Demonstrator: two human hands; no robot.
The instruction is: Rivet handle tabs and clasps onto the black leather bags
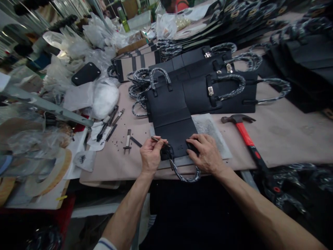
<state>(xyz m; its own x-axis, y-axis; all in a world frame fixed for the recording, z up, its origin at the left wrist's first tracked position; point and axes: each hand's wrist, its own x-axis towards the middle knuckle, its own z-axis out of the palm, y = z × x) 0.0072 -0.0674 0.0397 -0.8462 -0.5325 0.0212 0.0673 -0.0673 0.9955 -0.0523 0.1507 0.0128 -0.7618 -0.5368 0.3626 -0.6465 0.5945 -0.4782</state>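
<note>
In my left hand (151, 153), thumb and fingers pinch a thin metal tool (156, 139) over the near left corner of a black leather bag panel (175, 130); its working end is hard to make out. My right hand (206, 152) has its fingers curled onto the panel's near right edge, gripping the black material there. A plastic-wrapped bag handle (187, 178) loops from the near edge over the table's front. Under the panel lies a pale slab (212, 133). To the right rests a claw hammer (246, 133) with a red and black grip.
More black bag panels (197, 90) with wrapped handles and metal clasps lie beyond. Left of my hands are a forked metal tool (127, 140), several slim tools (111, 121) and small dark bits. Plastic bags (104, 97) crowd the left, near a metal bar (47, 106) and a tape roll (57, 172).
</note>
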